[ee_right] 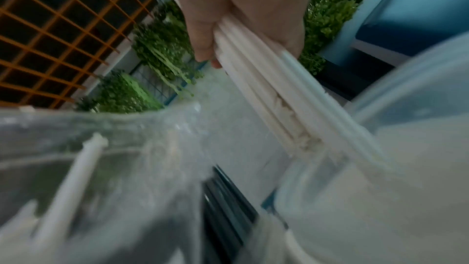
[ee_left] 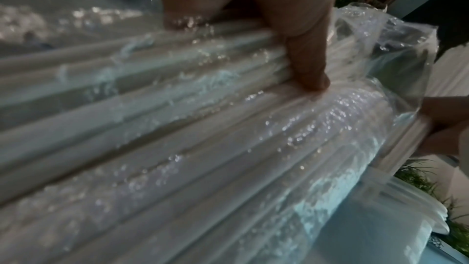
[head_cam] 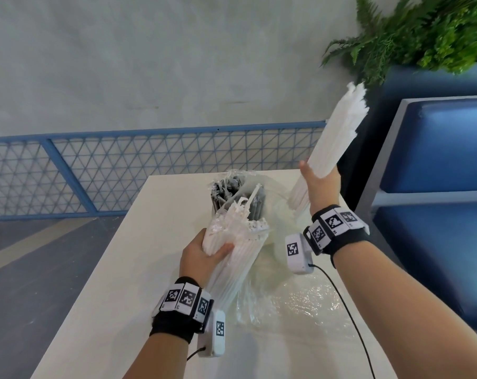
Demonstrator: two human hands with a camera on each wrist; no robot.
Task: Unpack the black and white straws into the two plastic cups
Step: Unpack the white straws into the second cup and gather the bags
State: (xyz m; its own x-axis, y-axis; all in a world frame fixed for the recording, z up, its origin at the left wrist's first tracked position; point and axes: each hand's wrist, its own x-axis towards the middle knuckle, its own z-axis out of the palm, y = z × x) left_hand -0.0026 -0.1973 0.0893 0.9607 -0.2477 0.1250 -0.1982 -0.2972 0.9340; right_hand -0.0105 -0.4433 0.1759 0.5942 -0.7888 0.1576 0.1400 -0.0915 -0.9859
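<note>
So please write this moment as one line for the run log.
left hand: holds wrapped white straws | right hand: holds loose white straws, raised | black straws: in cup

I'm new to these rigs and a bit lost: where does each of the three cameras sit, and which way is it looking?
Head: worn on the head, looking forward and down at the table; shows both forearms, the left hand and right hand.
Left wrist: along the left hand, at the wrapped white straws; shows its fingers.
Right wrist: along the right hand, at its loose white straws above a plastic cup.
Shared: head and left wrist both show the wrapped straws.
</note>
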